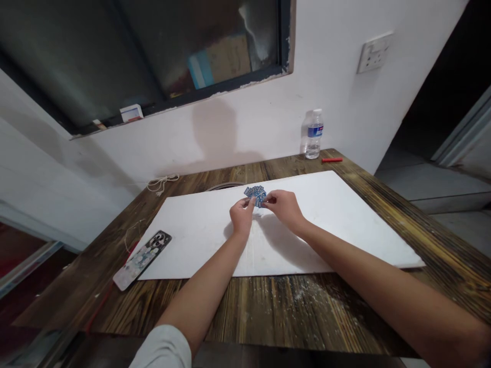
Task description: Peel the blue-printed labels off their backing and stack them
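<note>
A fan of small blue cards [256, 193] is held up over the white board [199, 235], near the board's far edge. My left hand [242, 214] grips the cards from the left, its thumb lying across their lower part. At their right edge my right hand [284, 207] is closed, thumb and forefinger pinched on the cards. What is printed on the cards is too small to read. Shadows of both hands fall on the board below.
A phone in a patterned case [142, 259] lies across the board's left edge. At the back right stand a water bottle [314, 135] and a red pen-like stick [332, 160]. A pale cord [162, 183] lies coiled at the back left of the wooden table [268, 312].
</note>
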Demonstrator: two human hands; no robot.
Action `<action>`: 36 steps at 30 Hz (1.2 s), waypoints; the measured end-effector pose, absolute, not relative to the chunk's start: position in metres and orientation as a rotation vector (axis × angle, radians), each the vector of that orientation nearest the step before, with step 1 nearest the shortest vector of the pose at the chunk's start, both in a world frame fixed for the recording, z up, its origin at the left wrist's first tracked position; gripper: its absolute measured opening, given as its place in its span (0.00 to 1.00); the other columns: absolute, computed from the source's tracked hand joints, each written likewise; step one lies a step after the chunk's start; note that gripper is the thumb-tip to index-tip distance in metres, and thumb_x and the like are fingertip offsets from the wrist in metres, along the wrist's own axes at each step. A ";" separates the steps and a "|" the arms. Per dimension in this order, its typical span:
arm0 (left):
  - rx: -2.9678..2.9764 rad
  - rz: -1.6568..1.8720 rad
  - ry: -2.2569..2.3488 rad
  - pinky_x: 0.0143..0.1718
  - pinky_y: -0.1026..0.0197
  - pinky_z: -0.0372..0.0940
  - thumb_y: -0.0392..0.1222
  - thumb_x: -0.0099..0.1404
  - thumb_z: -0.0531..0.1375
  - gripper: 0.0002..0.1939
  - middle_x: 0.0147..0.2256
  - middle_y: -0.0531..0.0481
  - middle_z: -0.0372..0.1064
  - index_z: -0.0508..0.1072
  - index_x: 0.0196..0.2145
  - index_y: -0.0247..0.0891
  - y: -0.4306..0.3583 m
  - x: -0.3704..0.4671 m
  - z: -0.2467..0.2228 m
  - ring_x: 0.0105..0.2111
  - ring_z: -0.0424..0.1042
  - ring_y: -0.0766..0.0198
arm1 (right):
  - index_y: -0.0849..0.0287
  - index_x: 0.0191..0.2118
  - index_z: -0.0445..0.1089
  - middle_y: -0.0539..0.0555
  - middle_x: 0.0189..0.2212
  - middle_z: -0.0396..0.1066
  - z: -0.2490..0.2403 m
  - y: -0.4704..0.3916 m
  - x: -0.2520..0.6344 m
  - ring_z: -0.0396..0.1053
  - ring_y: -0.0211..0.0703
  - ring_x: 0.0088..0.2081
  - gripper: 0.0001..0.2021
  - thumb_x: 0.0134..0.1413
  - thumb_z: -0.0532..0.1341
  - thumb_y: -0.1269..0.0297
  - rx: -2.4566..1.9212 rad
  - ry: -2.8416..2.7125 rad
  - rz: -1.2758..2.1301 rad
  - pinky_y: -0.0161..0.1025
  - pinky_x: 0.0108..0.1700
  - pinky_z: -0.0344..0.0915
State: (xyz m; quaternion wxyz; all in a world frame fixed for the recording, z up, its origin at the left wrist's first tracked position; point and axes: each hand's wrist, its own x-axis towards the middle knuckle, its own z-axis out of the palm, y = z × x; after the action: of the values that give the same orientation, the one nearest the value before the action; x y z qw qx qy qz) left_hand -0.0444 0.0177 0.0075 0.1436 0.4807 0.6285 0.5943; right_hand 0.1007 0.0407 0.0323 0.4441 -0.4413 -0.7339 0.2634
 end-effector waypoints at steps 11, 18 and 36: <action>1.468 1.716 1.772 0.39 0.60 0.66 0.49 0.56 0.64 0.13 0.31 0.45 0.78 0.78 0.30 0.34 0.016 -0.043 0.009 0.34 0.75 0.58 | 0.60 0.23 0.73 0.48 0.17 0.71 0.033 0.037 0.096 0.68 0.37 0.20 0.06 0.44 0.66 0.64 -1.211 -1.642 0.938 0.32 0.26 0.61; 1.497 1.740 1.776 0.38 0.61 0.66 0.48 0.55 0.64 0.12 0.30 0.46 0.77 0.78 0.29 0.35 0.014 -0.042 0.011 0.33 0.74 0.59 | 0.57 0.25 0.77 0.49 0.22 0.75 0.032 0.037 0.098 0.71 0.38 0.24 0.08 0.44 0.66 0.58 -1.309 -1.673 0.870 0.33 0.27 0.60; 1.569 1.739 1.763 0.38 0.62 0.64 0.47 0.56 0.64 0.10 0.29 0.48 0.76 0.78 0.28 0.37 0.012 -0.041 0.012 0.33 0.73 0.60 | 0.60 0.24 0.73 0.50 0.16 0.72 0.031 0.031 0.090 0.71 0.40 0.20 0.06 0.40 0.66 0.63 -1.212 -1.433 1.137 0.32 0.25 0.64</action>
State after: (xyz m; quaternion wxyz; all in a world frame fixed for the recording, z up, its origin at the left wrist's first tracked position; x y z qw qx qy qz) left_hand -0.0405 0.0117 0.0123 0.1046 0.5322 0.5981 0.5900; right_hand 0.0896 0.0309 0.0312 0.4560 -0.4916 -0.5812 0.4610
